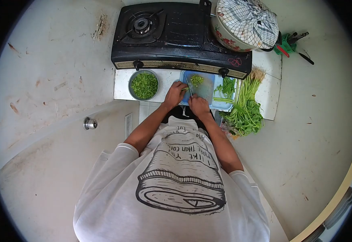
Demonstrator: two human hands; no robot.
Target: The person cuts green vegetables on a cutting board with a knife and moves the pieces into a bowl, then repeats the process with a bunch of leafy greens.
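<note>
My right hand [199,106] is closed round the handle of a knife [189,86], whose thin blade points away from me over a blue cutting board [209,84]. Just left of the blade, my left hand [175,95] has its fingers curled on a few green stems [185,88], mostly hidden under the fingertips. Finely cut greens [197,80] lie in a small heap on the board, right of the blade. A grey bowl [130,92] left of my hands is full of chopped greens [144,85].
Loose leaves [226,86] lie on a light blue tray [226,106] beside the board. A bundle of leafy stems with roots [246,103] hangs over the counter's front edge. Behind stand a black gas stove [180,30], a cloth-covered pot [229,42] and a green basket [285,43] holding utensils.
</note>
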